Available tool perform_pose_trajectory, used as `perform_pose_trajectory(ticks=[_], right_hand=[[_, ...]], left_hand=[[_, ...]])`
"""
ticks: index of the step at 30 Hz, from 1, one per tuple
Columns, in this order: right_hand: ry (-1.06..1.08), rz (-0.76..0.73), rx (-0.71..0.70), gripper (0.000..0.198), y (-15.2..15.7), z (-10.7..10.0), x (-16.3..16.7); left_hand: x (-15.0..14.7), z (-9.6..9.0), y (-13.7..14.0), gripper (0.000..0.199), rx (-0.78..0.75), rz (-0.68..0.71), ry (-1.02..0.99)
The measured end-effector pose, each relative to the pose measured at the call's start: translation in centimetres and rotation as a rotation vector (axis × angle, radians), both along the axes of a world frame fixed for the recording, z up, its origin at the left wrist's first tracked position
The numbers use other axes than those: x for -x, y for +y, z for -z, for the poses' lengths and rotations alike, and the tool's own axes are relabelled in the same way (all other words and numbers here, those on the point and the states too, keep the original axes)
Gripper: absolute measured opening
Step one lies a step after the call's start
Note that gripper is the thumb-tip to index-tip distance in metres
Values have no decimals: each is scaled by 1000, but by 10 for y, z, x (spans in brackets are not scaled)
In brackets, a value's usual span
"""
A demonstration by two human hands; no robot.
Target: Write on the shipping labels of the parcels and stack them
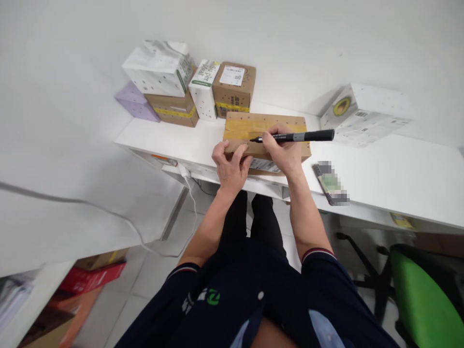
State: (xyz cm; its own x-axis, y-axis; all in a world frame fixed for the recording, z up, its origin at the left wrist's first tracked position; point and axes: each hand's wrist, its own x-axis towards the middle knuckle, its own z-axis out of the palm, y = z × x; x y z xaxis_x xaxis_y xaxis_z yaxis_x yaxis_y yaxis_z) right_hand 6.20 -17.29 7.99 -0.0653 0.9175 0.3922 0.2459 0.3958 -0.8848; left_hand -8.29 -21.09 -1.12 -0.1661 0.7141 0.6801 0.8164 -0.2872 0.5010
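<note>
A cardboard box (266,121) with yellow tape along its top lies at the front edge of the white desk. In my right hand (286,151) is a black marker pen (306,137), its tip pointing left and close to or touching the top of the box. The pen's dark end sticks out to the right. My left hand (232,166) grips the box's near left edge, bent fingers on top and thumb at the front side. A white printed label (264,165) shows on that front side, partly hidden by my hands.
Small cardboard, white and lilac boxes stand at the back left, including a labelled brown box (239,82). A white avocado-print box (362,116) sits back right. A pixelated phone-like object (330,183) lies right of my hand. A green chair (420,290) is lower right; a cable hangs left.
</note>
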Motion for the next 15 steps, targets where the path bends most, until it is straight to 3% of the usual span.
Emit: perform_pose_trajectory(ticks=[6,11,15], right_hand=[[76,-32,45,19,2,-2,-2],[2,-105,38,24,2,-7,-9],[48,-80,69,19,1,-2,-7]], left_hand=[[0,0,0,43,15,-3,-7],[0,0,0,42,-25,-2,2],[-1,0,0,41,-4,-22,25]])
